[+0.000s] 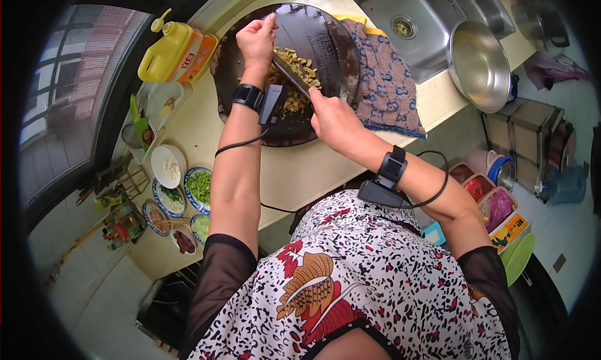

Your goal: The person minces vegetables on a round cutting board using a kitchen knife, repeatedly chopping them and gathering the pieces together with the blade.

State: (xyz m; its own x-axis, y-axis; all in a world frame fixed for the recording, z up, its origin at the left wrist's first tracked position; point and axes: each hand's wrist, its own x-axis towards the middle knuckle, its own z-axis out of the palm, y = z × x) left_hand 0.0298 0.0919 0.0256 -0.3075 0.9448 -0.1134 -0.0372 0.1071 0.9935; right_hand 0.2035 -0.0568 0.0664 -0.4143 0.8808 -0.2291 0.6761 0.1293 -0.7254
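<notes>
In the head view my right hand (335,119) is wrapped round the handle end of a kitchen knife (290,74), its blade slanting up and left over a round dark chopping board (325,38). Chopped yellowish-brown pieces (300,63) lie on both sides of the blade. Above the board's left part, my left hand (257,41) is closed, fingers curled in and thumb pointing up. It is close to the blade's far end; whether they touch I cannot tell. Anything inside its fingers is hidden. Both wrists wear black strapped devices joined to cables.
A patterned cloth (388,78) lies right of the board, beside the steel sink (432,31). A metal basin (479,66) stands at the counter edge. At left are a yellow jug (172,53), a white bowl (169,163) and several plates of chopped food, including chopped greens (200,188).
</notes>
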